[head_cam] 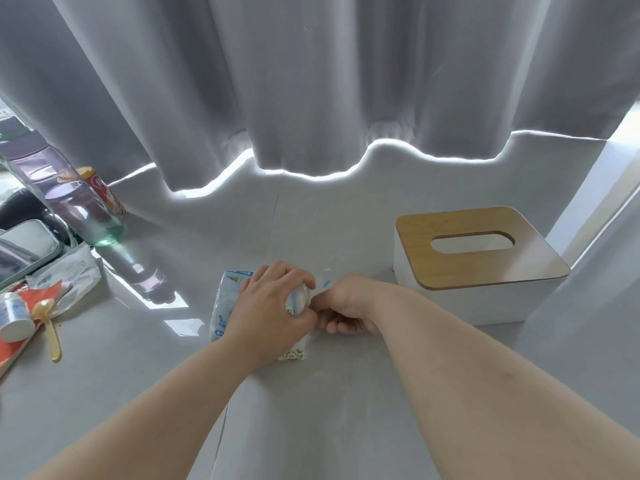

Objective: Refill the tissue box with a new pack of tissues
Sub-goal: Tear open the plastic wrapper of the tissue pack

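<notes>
Tissue pack lies flat on the grey table, directly in front of me and under both hands.

Left hand: fingers curled over the top of the pack, gripping the wrapper and pressing it down.

Right hand: fingers curled inward, pinching the plastic at the pack's right end. The exact pinch point is hidden behind the left knuckles.

Step in hand, as I judge it: opening the wrapper. I cannot tell whether the film is torn.

Tissue box stands beyond and to the right of the hands, apart from the pack. Its wooden lid is seated, and I can make out no tissue in the oval slot.

Next move calls for drawing the two grips apart to split the film and freeing the stack. The lid must come off before loading.

Farther left, a gold spoon, a clear bottle and a red can sit well apart from the work. A grey curtain hangs behind.
</notes>
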Demonstrator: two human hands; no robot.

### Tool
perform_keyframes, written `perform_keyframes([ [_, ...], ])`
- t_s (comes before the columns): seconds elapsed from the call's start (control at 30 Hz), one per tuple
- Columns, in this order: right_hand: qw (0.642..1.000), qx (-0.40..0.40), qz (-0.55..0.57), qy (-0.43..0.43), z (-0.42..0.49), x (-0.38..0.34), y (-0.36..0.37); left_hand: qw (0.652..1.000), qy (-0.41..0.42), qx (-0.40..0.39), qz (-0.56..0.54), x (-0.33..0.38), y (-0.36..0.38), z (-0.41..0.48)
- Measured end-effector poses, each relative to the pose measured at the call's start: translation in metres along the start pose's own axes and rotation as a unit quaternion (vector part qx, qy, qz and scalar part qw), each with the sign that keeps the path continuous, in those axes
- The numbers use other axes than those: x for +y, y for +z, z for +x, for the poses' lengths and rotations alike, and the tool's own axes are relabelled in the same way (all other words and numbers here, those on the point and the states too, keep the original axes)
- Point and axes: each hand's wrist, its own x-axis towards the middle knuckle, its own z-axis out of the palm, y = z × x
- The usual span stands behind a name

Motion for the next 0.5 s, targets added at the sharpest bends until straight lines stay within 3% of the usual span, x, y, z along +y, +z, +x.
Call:
perform_keyframes([
  [0.2, 0.999, 0.037, 0.020, -0.031, -0.0028, 0.0058, 0.0023, 0.998, 0.014, -0.016, 0.056, 0.0034, -0.0003, -0.0006],
  [0.5, 0.996, -0.031, -0.081, 0.025, -0.0038, -0.0036, -0.0013, 0.983, 0.069, -0.067, 0.160, 0.0031, -0.0056, -0.0018],
])
